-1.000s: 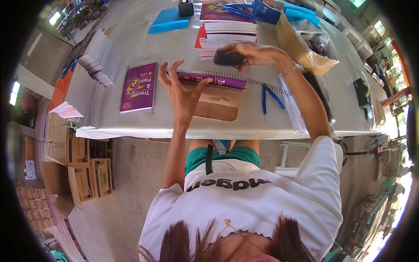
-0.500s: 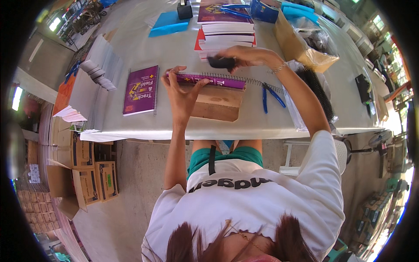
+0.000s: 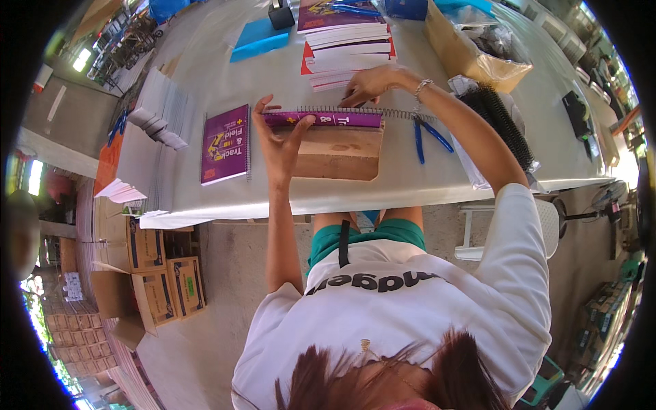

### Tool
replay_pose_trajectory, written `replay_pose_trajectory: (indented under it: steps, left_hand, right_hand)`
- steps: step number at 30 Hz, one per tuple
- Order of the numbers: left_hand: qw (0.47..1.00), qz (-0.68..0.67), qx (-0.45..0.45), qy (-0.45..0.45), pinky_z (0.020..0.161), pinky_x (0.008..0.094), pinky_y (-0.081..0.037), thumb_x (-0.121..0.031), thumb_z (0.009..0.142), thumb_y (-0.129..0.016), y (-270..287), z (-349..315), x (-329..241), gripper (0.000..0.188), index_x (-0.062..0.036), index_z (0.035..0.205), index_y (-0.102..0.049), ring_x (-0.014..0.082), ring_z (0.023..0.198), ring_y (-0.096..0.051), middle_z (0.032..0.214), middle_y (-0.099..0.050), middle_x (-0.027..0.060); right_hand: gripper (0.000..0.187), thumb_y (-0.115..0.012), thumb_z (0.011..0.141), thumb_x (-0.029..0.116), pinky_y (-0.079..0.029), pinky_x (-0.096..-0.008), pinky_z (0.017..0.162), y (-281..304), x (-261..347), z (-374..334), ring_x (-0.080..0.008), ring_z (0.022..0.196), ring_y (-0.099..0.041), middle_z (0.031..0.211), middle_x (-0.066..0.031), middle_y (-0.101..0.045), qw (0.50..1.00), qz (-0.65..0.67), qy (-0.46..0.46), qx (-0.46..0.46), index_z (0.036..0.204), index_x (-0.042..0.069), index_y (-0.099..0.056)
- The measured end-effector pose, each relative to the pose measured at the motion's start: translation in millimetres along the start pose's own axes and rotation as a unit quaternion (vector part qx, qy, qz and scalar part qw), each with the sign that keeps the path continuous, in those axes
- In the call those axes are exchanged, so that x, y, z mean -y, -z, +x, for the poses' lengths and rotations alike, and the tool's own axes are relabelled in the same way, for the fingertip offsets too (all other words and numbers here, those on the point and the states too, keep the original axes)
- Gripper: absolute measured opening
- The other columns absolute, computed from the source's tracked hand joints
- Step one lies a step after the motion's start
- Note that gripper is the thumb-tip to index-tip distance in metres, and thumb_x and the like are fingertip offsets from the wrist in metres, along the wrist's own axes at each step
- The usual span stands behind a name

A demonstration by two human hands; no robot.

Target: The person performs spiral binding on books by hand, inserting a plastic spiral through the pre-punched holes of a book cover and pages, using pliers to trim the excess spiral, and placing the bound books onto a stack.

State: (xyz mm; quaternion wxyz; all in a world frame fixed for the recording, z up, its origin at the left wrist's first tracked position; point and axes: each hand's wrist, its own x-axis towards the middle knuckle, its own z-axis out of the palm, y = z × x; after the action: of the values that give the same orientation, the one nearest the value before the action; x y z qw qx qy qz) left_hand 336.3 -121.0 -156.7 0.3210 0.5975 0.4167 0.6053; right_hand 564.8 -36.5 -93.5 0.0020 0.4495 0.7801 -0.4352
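Observation:
Between the thumb and fingers of my left hand (image 3: 277, 147) is a purple-covered book (image 3: 352, 121), tilted up against a wooden block (image 3: 335, 157). A metal spiral coil (image 3: 400, 113) runs along the book's upper edge, its loose end sticking out to the right. My right hand (image 3: 376, 82) is bent down just behind that edge, its fingers closed on a small black object that is mostly hidden. Blue-handled pliers (image 3: 419, 140) lie open to the right of the block. On the left rests another purple spiral-bound book (image 3: 225, 145).
A stack of books (image 3: 348, 51) stands behind my right hand. Several paper piles (image 3: 147, 150) line the left edge. To the right are a cardboard box (image 3: 454, 51) with plastic-wrapped contents and a bundle of black coils (image 3: 502, 126). A blue sheet (image 3: 258, 41) lies at the back.
My right hand has come down to the book's coiled edge, and the black object in it is now mostly hidden. My left hand keeps its hold. The whole view has shifted slightly.

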Motion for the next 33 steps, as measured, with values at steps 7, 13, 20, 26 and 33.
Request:
replay_pose_trajectory:
  steps: [7, 13, 20, 26, 33]
  left_hand:
    - [0.986, -0.150, 0.024, 0.062, 0.088, 0.0270, -0.042, -0.006, 0.079, -0.074, 6.5, 3.8, 4.8, 0.065, -0.0107, 0.134, -0.040, 0.0121, 0.095, -0.052, 0.105, -0.050, 0.0040]
    - [0.984, -0.160, 0.032, 0.076, 0.090, 0.0264, -0.038, -0.008, 0.080, -0.072, 17.2, 3.8, 9.6, 0.054, -0.0107, 0.129, -0.048, 0.0105, 0.095, -0.052, 0.103, -0.055, 0.0011]
    - [0.979, -0.179, 0.048, 0.080, 0.094, 0.0259, -0.034, -0.009, 0.084, -0.068, 15.2, 5.4, 15.9, 0.046, -0.0092, 0.127, -0.049, 0.0090, 0.098, -0.051, 0.105, -0.056, 0.0001]
    - [0.977, -0.189, 0.041, 0.090, 0.097, 0.0265, -0.033, -0.010, 0.085, -0.067, 18.3, 1.6, 18.3, 0.045, -0.0087, 0.127, -0.049, 0.0092, 0.101, -0.050, 0.106, -0.056, -0.0001]
    - [0.975, -0.202, 0.046, 0.086, 0.099, 0.0281, -0.031, -0.008, 0.086, -0.064, 14.8, 4.2, 11.0, 0.042, -0.0091, 0.126, -0.050, 0.0107, 0.104, -0.049, 0.111, -0.055, 0.0008]
  right_hand:
    - [0.064, -0.049, 0.090, 0.057, -0.052, -0.0261, 0.073, 3.5, -12.8, 8.4, -0.0174, 0.096, -0.057, 0.124, -0.0056, -0.056, 0.973, 0.109, 0.194, 0.061, 0.130, 0.007, -0.053]
    - [0.061, -0.055, 0.085, 0.060, -0.050, -0.0256, 0.067, 3.4, 10.2, 1.5, -0.0147, 0.082, -0.058, 0.106, -0.0042, -0.059, 0.989, 0.127, 0.067, -0.033, 0.118, 0.009, -0.059]
    - [0.060, -0.059, 0.083, 0.060, -0.049, -0.0255, 0.060, 9.8, 4.9, 32.6, -0.0117, 0.068, -0.053, 0.092, -0.0016, -0.054, 0.990, -0.097, -0.094, 0.031, 0.112, 0.008, -0.058]
    - [0.079, -0.068, 0.072, 0.066, -0.053, -0.0271, 0.067, 5.1, 29.4, 24.1, -0.0144, 0.072, -0.055, 0.099, -0.0082, -0.058, 0.972, 0.197, 0.077, 0.104, 0.116, 0.002, -0.056]
    - [0.069, -0.065, 0.074, 0.067, -0.052, -0.0250, 0.062, 20.4, 22.3, 22.6, -0.0126, 0.070, -0.057, 0.083, -0.0025, -0.055, 0.994, 0.106, -0.001, 0.017, 0.104, 0.004, -0.060]
